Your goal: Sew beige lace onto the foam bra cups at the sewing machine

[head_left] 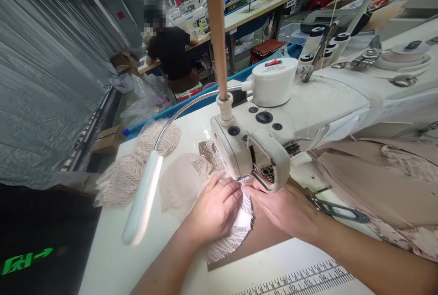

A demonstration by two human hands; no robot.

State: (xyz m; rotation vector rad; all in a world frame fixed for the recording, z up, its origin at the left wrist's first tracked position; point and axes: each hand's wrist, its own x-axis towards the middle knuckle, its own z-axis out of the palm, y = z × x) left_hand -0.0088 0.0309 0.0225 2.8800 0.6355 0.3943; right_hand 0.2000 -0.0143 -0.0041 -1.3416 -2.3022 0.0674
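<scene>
A white lace piece (pixel 227 244) lies under the needle area of a white sewing machine (pixel 236 144), over a brown sheet (pixel 265 229). My left hand (pixel 219 201) is closed on the lace from the left, its bent fingers pressed together close to the presser foot (pixel 245 179). From the right, my right hand (pixel 285 208) holds the lace edge by the foot with thumb and forefinger. The machine head's guard hides part of its other fingers. Dark-handled thread snips (pixel 342 210) lie just right of my right wrist.
Lace cups (pixel 119 178) are piled at the table's left. A stick lamp (pixel 142 199) on a bendy neck hangs over them. A printed ruler scale (pixel 297 281) runs along the front. Beige fabric (pixel 362 181) lies at right. Behind, a person (pixel 171 53) sits at another machine.
</scene>
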